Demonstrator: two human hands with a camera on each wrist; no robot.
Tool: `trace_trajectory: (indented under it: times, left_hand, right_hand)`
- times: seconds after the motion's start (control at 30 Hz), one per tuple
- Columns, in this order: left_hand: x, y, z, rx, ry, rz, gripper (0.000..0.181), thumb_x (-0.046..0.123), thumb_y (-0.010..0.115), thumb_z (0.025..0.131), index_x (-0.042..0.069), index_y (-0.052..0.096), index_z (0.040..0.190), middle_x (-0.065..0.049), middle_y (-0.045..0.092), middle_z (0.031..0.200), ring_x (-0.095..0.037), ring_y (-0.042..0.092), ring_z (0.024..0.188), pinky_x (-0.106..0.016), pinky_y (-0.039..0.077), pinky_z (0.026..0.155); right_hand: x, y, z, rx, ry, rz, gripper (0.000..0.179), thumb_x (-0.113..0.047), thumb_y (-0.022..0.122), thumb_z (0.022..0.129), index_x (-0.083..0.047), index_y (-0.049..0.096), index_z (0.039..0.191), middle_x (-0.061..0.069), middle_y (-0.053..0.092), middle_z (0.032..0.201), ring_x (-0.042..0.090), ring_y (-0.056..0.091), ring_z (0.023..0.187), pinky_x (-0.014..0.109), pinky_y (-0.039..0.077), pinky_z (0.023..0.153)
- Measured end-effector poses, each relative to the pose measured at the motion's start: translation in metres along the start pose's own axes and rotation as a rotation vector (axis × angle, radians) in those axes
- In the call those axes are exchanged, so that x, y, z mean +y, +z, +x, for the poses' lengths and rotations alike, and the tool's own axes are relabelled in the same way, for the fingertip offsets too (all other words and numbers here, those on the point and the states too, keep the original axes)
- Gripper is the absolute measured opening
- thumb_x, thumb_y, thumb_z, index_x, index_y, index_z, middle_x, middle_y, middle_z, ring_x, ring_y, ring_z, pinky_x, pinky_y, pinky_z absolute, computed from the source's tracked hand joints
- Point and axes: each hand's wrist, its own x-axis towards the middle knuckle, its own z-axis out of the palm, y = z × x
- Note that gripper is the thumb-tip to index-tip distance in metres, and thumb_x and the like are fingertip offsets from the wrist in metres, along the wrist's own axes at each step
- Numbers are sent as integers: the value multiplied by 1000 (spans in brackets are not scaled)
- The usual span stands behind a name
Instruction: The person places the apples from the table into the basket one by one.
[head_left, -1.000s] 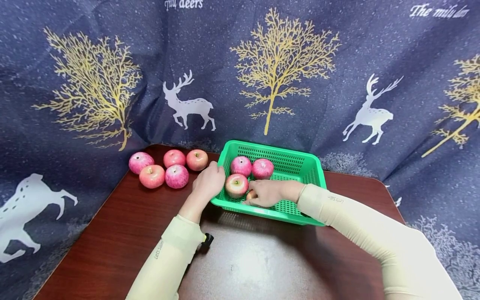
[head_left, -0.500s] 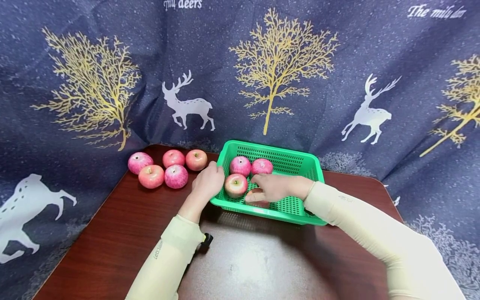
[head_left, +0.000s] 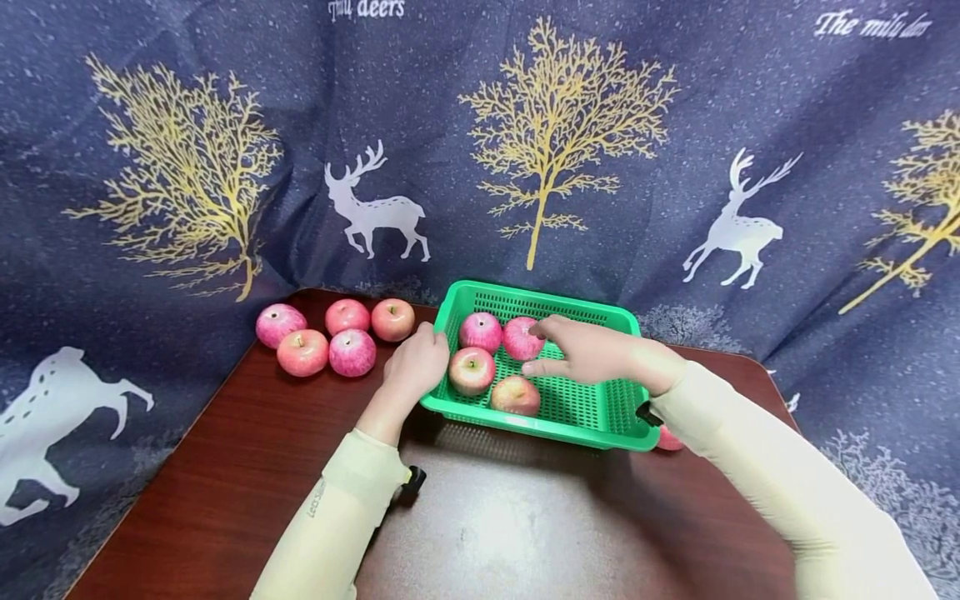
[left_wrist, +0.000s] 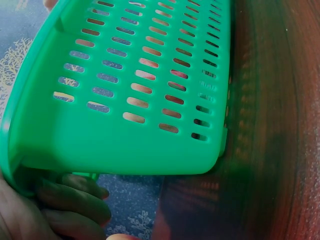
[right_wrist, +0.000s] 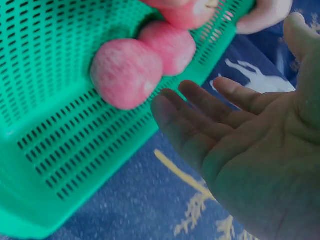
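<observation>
The basket is gripped at its left rim by the left hand; the right hand — empty, fingers extended — is best lifted clear without apples being knocked.

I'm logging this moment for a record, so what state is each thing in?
Basket: upright, partly filled
Apples in basket: four, whole
Apples at left: five, loose on the table
Apple at right: mostly hidden
Left hand: gripping basket rim
Right hand: open, holding nothing
Cloth: hanging, creased
</observation>
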Motion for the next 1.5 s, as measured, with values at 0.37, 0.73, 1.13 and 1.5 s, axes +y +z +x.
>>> trace_trajectory:
  times: [0.37, 0.73, 1.13, 1.5]
  left_hand:
    - [1, 0, 0, -1, -4, 5, 49, 41, 34, 116, 4, 59, 136, -24, 70, 136, -47, 68, 126, -68, 52, 97]
    - [1, 0, 0, -5, -3, 3, 48, 41, 34, 117, 5, 59, 136, -23, 70, 136, -48, 68, 125, -68, 52, 98]
    - [0, 2, 0, -8, -4, 6, 50, 42, 33, 117, 6, 59, 139, -23, 69, 138, -47, 68, 125, -68, 52, 98]
    - [1, 0, -1, -1, -4, 1, 49, 42, 34, 117, 5, 60, 137, -23, 70, 137, -48, 68, 125, -68, 52, 97]
  right_hand:
    - [21, -18, -38, 184, 57, 52, 69, -49, 74, 107, 0, 57, 153, 19, 64, 150, 37, 61, 142, 57, 45, 119]
    - [41, -22, -84, 356, 116, 191, 54, -28, 75, 109, 0, 58, 153, 19, 63, 150, 39, 66, 130, 57, 52, 109]
    - [66, 0, -120, 537, 125, 313, 39, -15, 75, 109, -5, 65, 145, 9, 65, 140, -7, 67, 114, 8, 48, 95]
    - [84, 19, -142, 627, 264, 301, 43, -24, 72, 111, -5, 64, 148, 14, 66, 144, -20, 57, 110, 4, 40, 95]
